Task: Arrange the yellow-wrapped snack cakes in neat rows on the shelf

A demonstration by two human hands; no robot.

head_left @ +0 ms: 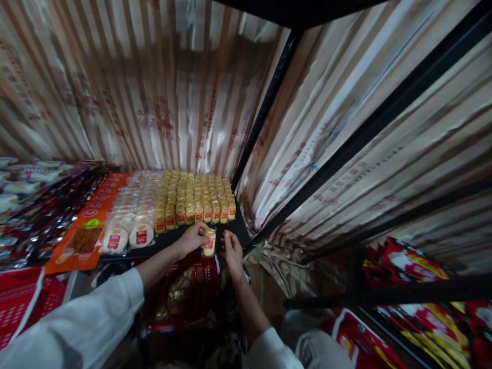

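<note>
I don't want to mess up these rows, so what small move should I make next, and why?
Perhaps ease the single packet forward to the yellow rows: your left hand holds it at the front of the black shelf, similar ones stand just beyond, and your right hand is close by.

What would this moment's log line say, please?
left hand: holding yellow packet | right hand: beside it, apart | beyond: rows of yellow packets

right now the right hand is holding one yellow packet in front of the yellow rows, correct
No, the head view shows the left hand holding one yellow packet in front of the yellow rows; the right hand is apart from it.
</note>
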